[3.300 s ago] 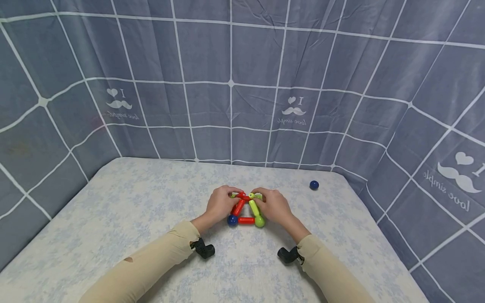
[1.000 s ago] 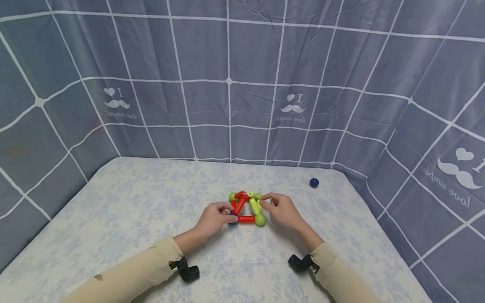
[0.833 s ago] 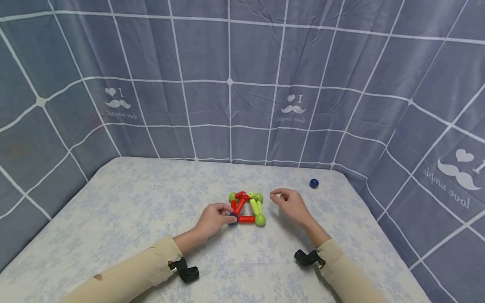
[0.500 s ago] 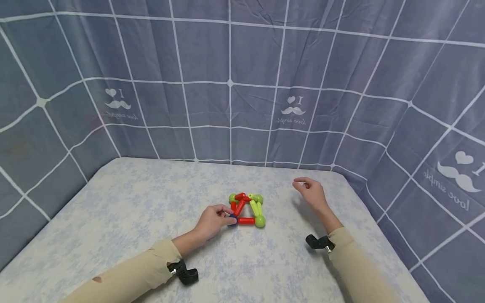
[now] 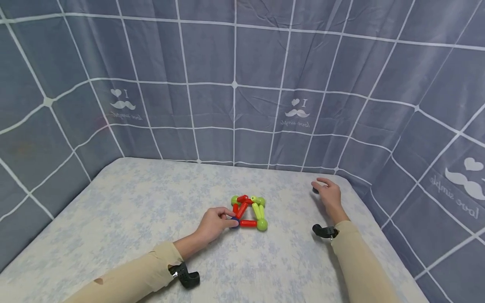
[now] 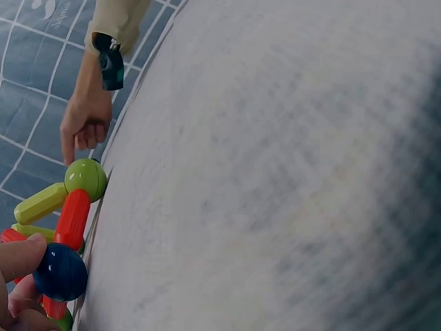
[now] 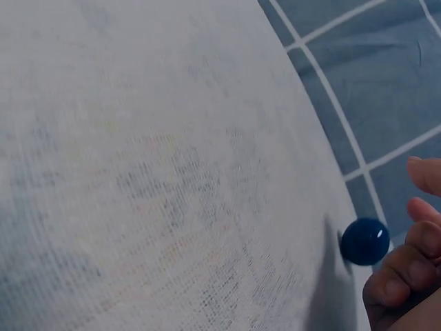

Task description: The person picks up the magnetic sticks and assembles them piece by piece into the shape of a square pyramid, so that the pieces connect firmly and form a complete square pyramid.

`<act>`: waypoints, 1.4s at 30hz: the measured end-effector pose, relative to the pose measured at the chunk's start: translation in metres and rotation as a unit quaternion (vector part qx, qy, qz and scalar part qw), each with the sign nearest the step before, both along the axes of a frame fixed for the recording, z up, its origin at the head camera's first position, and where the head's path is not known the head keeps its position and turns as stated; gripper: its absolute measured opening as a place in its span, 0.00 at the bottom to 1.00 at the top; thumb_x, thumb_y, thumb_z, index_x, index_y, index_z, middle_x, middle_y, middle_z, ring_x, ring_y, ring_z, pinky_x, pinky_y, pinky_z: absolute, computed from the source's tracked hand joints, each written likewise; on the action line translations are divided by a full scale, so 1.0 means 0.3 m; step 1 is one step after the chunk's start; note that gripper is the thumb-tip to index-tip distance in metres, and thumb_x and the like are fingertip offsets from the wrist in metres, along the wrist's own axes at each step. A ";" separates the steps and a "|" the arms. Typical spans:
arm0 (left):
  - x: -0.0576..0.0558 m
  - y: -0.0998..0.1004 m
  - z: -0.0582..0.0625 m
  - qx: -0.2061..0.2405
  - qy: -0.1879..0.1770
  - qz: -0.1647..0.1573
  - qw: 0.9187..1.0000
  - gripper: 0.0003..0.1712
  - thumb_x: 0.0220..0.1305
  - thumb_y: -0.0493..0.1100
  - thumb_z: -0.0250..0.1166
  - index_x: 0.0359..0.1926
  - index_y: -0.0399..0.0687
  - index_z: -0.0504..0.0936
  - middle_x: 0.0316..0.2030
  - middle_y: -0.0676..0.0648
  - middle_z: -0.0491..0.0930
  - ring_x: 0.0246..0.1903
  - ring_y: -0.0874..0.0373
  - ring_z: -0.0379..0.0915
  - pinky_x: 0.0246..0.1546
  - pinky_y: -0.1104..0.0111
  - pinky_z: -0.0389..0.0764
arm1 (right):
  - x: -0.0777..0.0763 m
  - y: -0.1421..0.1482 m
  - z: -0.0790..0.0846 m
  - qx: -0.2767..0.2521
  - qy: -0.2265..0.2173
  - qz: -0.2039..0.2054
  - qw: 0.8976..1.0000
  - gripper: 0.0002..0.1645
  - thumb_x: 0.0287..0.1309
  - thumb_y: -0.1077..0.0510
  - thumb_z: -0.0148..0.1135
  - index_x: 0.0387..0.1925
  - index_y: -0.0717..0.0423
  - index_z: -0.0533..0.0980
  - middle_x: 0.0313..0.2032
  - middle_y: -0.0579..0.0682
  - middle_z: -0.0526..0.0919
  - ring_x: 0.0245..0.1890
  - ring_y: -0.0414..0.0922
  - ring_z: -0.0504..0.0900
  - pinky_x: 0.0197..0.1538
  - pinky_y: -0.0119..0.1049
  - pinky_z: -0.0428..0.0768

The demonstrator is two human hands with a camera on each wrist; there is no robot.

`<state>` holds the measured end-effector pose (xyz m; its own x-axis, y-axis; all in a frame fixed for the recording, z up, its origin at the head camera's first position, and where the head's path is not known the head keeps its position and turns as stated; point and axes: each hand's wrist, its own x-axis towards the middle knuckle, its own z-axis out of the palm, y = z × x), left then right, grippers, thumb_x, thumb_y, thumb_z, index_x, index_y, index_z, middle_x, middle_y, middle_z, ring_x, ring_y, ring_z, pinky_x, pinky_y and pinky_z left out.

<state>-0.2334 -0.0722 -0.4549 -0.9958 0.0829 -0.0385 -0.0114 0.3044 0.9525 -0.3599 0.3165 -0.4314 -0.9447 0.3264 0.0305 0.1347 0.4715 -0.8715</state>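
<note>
On the table sits a frame of magnetic building rods and balls: red rods (image 5: 248,223), yellow-green rods (image 5: 257,211), green balls (image 5: 262,224) and one blue ball (image 6: 60,272) at its near left corner. My left hand (image 5: 214,225) pinches that blue ball between thumb and fingers. Toward the table's far right, my right hand (image 5: 329,196) is at a loose blue ball (image 7: 365,241), thumb and index finger apart. The loose ball is largely hidden by the hand in the head view; in the right wrist view it shows whole, beside the curled fingers.
The table (image 5: 151,198) has a pale flower-patterned cloth. A blue-grey curtain (image 5: 212,105) with white lines surrounds its back and sides, close to the far right corner. Black wrist cameras (image 5: 187,277) sit on both wrists.
My right hand has left the frame and moved right and away to the loose blue ball. My left hand has shifted from the top of the frame to its near blue ball.
</note>
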 end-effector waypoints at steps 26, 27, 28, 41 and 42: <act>0.003 0.007 -0.010 -0.018 0.021 0.009 1.000 0.11 0.53 0.43 0.78 0.39 0.47 0.90 0.17 0.54 0.66 0.18 0.61 0.56 0.22 0.72 0.59 | -0.027 0.039 -0.063 -0.014 -0.033 -0.022 0.999 0.33 0.67 0.54 0.62 0.68 0.65 0.70 0.71 0.67 0.64 0.74 0.63 0.58 0.73 0.55 0.60; 0.003 0.007 -0.012 -0.020 0.022 0.009 1.000 0.12 0.52 0.43 0.78 0.39 0.47 0.90 0.17 0.54 0.66 0.18 0.61 0.57 0.22 0.72 0.60 | -0.026 0.040 -0.065 -0.013 -0.034 -0.023 0.999 0.33 0.67 0.53 0.62 0.68 0.65 0.70 0.71 0.68 0.64 0.73 0.63 0.60 0.72 0.56 0.61; 0.003 0.007 -0.012 -0.021 0.023 0.009 0.999 0.12 0.52 0.43 0.78 0.39 0.47 0.90 0.17 0.54 0.67 0.18 0.61 0.57 0.22 0.72 0.60 | -0.025 0.040 -0.066 -0.013 -0.037 -0.025 0.999 0.33 0.67 0.53 0.62 0.68 0.65 0.70 0.70 0.67 0.65 0.73 0.63 0.61 0.72 0.55 0.62; 0.004 0.011 -0.011 -0.021 0.026 0.010 0.999 0.11 0.53 0.43 0.78 0.38 0.48 0.90 0.16 0.55 0.65 0.19 0.61 0.57 0.23 0.71 0.59 | -0.008 0.033 -0.060 0.012 -0.019 -0.003 1.000 0.31 0.65 0.46 0.65 0.63 0.60 0.76 0.22 0.40 0.68 0.24 0.39 0.65 0.33 0.34 0.68; 0.003 0.011 -0.012 -0.021 0.027 0.010 0.999 0.11 0.53 0.43 0.78 0.38 0.48 0.90 0.16 0.54 0.65 0.19 0.61 0.57 0.23 0.71 0.59 | -0.005 0.028 -0.057 0.013 -0.015 0.008 1.000 0.31 0.65 0.47 0.66 0.63 0.60 0.77 0.21 0.40 0.67 0.23 0.39 0.64 0.31 0.34 0.67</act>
